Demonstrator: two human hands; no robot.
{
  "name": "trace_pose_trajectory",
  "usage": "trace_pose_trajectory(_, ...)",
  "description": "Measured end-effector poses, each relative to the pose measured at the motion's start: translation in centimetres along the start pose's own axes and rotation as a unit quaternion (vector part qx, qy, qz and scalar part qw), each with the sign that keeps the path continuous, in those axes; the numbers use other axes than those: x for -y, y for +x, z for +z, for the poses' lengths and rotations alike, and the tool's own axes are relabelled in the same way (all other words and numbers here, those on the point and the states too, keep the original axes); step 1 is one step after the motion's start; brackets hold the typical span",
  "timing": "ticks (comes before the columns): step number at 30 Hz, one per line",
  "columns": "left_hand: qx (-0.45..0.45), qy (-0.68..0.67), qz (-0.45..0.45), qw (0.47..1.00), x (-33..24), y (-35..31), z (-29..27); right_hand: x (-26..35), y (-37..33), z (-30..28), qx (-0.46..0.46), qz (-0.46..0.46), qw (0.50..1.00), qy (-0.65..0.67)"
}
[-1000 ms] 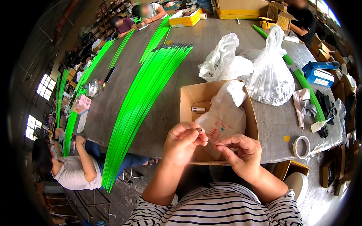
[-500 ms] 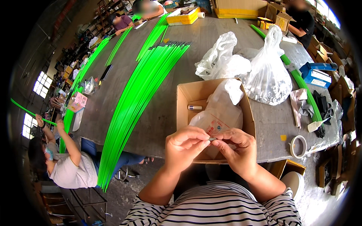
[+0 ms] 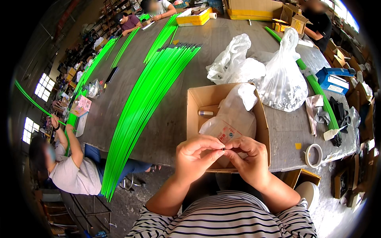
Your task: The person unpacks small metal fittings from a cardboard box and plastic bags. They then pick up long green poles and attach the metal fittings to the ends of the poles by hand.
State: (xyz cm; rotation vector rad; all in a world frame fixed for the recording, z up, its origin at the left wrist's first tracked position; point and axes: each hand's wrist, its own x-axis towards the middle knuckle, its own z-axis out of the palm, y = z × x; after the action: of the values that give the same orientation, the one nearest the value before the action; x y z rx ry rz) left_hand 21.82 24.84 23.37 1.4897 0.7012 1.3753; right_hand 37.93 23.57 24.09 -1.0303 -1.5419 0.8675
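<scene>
Both my hands meet over the near side of an open cardboard box (image 3: 193, 99). My left hand (image 3: 197, 154) and my right hand (image 3: 249, 158) pinch a tiny dark ring-like piece (image 3: 224, 149) between thumbs and forefingers. Its end shows a dark round hole; the exact kind is too small to make out. Under my fingers, inside the box, lie a whitish plastic bag (image 3: 234, 113) with red print and a small white cylinder (image 3: 205, 113) with a dark end. The fingers cover the box's near part.
Left of the box lies a fan of long green rods (image 3: 147, 99) with dark tips, overhanging the table edge. A knotted clear bag of small metal parts (image 3: 283, 87), a tape roll (image 3: 313, 155) and a blue box (image 3: 333, 79) are on the right. A co-worker (image 3: 75, 170) sits at left.
My fingers have turned the small piece so that its round end now shows; my hands stay in nearly the same place. The co-worker at left has lowered their hands and the green rod.
</scene>
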Motion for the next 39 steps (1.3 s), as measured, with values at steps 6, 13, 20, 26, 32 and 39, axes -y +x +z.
trace_pose_trajectory(6,0.01,0.013,0.007,1.0,-0.02,0.01,0.01,-0.18,-0.1,-0.18,0.012,-0.012,1.0,-0.013)
trace_pose_trajectory(13,0.011,0.021,0.009,1.0,-0.09,-0.03,0.08,-0.27,-0.15,-0.08,0.009,-0.03,0.999,-0.028)
trace_pose_trajectory(20,-0.005,-0.013,-0.022,1.0,-0.22,-0.21,0.03,0.38,-0.37,-0.21,-0.032,-0.061,0.996,-0.053)
trace_pose_trajectory(26,0.015,-0.012,-0.047,0.999,0.0,-0.26,-0.19,0.09,-0.48,-0.19,-0.053,-0.092,0.994,-0.026)
trace_pose_trajectory(32,0.028,-0.018,-0.062,0.998,0.23,-0.26,-0.29,-0.29,-0.34,-0.05,-0.055,-0.113,0.992,-0.014)
trace_pose_trajectory(39,0.047,0.017,-0.058,0.997,0.0,-0.1,-0.05,0.11,-0.28,-0.56,-0.046,-0.126,0.991,-0.011)
